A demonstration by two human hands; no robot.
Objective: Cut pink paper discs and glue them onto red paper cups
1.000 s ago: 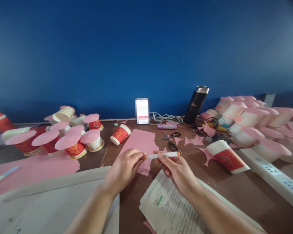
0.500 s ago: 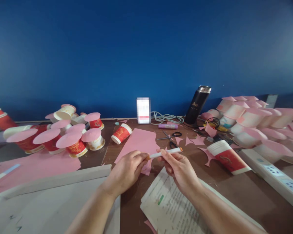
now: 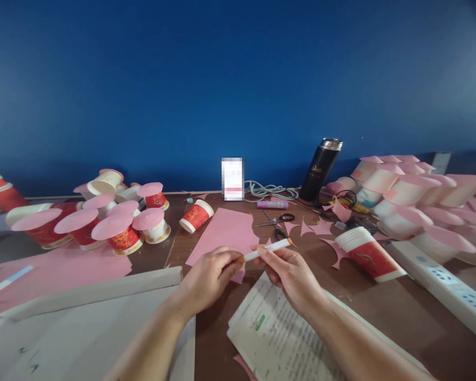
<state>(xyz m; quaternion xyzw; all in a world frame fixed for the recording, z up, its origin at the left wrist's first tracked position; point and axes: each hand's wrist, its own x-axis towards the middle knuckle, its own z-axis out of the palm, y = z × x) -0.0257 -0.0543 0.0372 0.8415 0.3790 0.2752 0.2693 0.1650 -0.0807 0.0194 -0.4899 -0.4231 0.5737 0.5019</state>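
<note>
Between my two hands is a slim white marker (image 3: 276, 246) with orange ends. My left hand (image 3: 211, 278) pinches its left orange end, and the fingers of my right hand (image 3: 287, 270) are closed round its middle. Beyond them a pink paper sheet (image 3: 227, 230) lies on the brown table. Black-handled scissors (image 3: 277, 223) rest just past my right hand. Printed sheets (image 3: 277, 333) lie beneath my right forearm, and a large pale board (image 3: 83, 328) is under my left forearm.
Left, paper cups topped with pink discs (image 3: 115, 227); a lone red cup (image 3: 197, 216) lies tilted. Behind are a phone (image 3: 232, 180), purple tube (image 3: 272, 205) and black bottle (image 3: 320, 172). Right, stacked red cups (image 3: 371, 256), a power strip (image 3: 444, 283) and many pink-topped cups (image 3: 412, 190).
The marker has tilted slightly and its right end has shifted a little left. Both hands keep their hold, nearly in the same place.
</note>
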